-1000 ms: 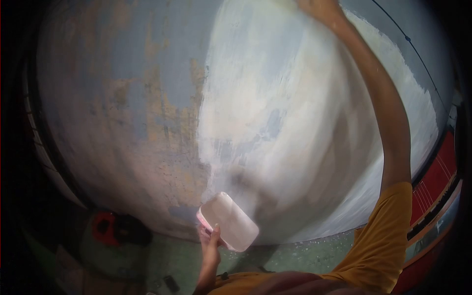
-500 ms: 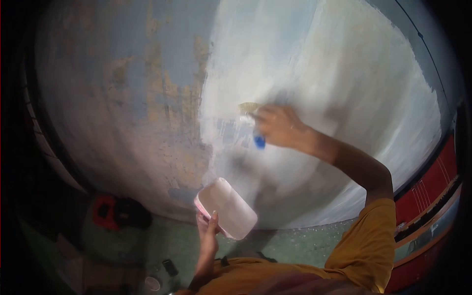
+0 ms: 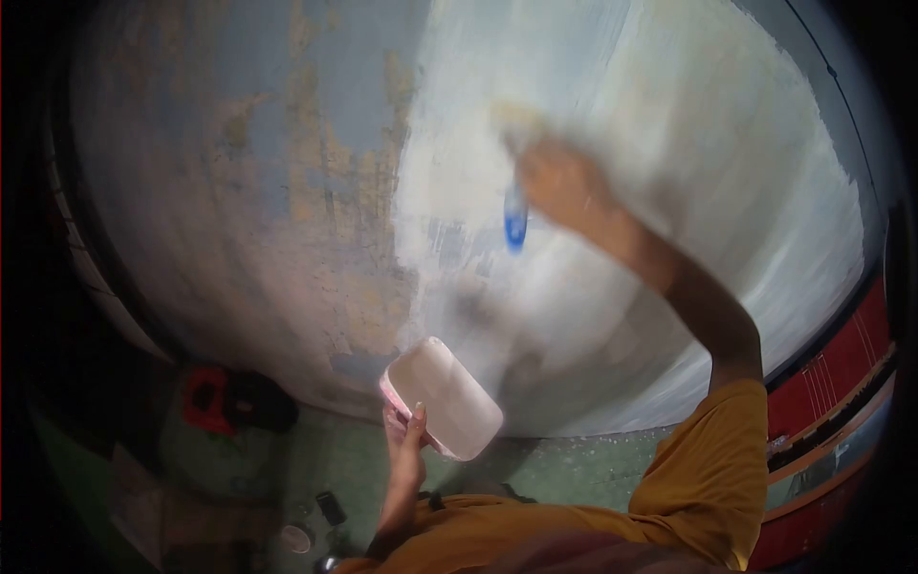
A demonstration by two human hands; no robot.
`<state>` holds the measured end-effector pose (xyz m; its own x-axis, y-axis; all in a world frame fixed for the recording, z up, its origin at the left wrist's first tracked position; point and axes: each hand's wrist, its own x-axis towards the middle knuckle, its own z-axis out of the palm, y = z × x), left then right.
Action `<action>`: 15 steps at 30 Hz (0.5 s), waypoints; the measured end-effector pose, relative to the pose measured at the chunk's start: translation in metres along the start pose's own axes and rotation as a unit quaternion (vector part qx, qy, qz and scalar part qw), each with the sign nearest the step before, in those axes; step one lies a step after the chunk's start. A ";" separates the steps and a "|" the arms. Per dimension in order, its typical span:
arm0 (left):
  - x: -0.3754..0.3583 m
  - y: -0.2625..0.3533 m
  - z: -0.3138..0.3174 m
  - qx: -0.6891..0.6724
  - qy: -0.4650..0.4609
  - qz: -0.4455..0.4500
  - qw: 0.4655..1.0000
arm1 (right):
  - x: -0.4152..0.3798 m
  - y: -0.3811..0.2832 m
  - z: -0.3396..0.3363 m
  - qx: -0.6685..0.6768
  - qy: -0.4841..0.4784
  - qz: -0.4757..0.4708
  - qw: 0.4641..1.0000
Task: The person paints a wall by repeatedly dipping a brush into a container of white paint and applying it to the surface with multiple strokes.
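I count two hands: my left hand and my right hand. One white paint tray. One blue-handled brush, blurred. One wall, part whitened. One red and black object on the floor. Two small items lie lower down, unclear.

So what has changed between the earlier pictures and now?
The right hand with the brush came down the wall from the top edge, then rose a little; it is blurred now. The left hand holds the white tray as before, slightly higher in view. Nothing was let go.
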<state>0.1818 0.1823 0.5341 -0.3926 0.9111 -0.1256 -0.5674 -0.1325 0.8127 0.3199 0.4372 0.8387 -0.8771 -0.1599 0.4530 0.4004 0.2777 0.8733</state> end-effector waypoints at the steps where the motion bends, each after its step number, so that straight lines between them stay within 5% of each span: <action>1: -0.002 0.001 0.001 -0.003 -0.001 -0.004 1.000 | -0.017 -0.023 -0.007 0.045 -0.028 -0.012 0.999; 3: -0.005 0.002 0.003 0.003 0.001 -0.001 1.000 | -0.031 -0.041 -0.031 0.246 -0.187 0.013 0.951; 6: -0.004 0.004 0.004 0.012 0.006 0.007 1.000 | -0.023 0.008 -0.037 0.377 -0.133 0.179 0.899; 7: -0.003 0.004 0.004 0.014 0.006 0.010 1.000 | -0.021 0.038 -0.029 0.334 -0.159 0.298 0.880; 9: -0.005 0.006 0.005 0.013 0.003 0.005 1.000 | 0.000 0.119 -0.036 0.201 -0.163 0.319 0.912; 11: -0.001 0.006 0.004 0.013 -0.002 0.004 1.000 | 0.036 0.185 -0.074 0.167 -0.233 0.402 0.870; 12: 0.001 0.003 0.001 0.013 -0.004 -0.001 1.000 | 0.039 0.209 -0.072 0.078 -0.028 0.303 0.949; 13: 0.003 0.000 -0.001 0.014 -0.006 -0.005 1.000 | 0.067 0.211 -0.093 0.085 0.024 0.385 0.919; 15: 0.006 -0.007 -0.006 0.010 -0.012 -0.004 1.000 | 0.078 0.234 -0.094 0.016 0.064 0.322 0.945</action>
<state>0.1786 0.1865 0.5244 -0.3711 0.9209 -0.1191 -0.5552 -0.1173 0.8234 0.3698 0.4010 1.0953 -0.4148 -0.0617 0.9078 0.8290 0.3856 0.4050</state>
